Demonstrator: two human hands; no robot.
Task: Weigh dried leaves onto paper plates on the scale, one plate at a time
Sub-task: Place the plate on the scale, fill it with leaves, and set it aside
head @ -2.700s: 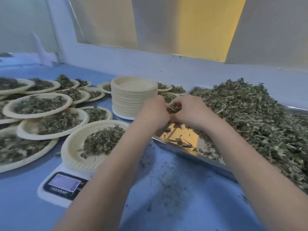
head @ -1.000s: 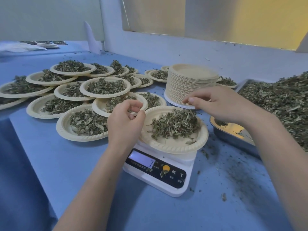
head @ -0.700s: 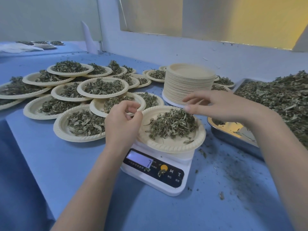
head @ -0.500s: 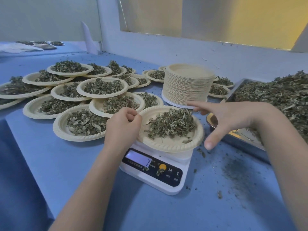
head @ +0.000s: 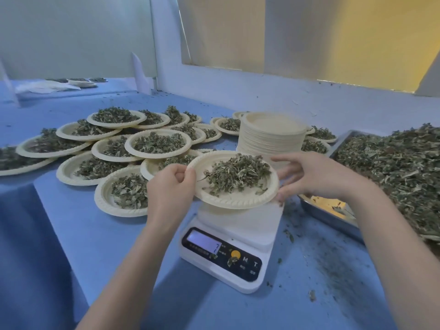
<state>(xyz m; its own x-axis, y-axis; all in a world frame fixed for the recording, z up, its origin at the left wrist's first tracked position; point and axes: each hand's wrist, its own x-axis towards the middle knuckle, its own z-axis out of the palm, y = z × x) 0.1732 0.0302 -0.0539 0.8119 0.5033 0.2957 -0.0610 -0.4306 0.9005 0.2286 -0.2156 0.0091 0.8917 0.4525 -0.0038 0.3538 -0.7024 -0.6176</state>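
The left grip (head: 171,186) pinches the near-left rim of a paper plate (head: 228,201) heaped with dried leaves (head: 235,173), thumb on top. The right grip (head: 312,177) is spread, its fingertips touching the plate's right edge. The plate sits tilted above the scale (head: 238,234), just below both grips. Beyond the right grip stands a stack of plates (head: 271,136); to its right, a leaf-filled tray (head: 333,220) on the table (head: 107,246).

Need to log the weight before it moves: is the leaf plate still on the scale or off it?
Off. The plate is tilted above the bare scale platform, gripped by the left hand, with the right hand at its other edge.
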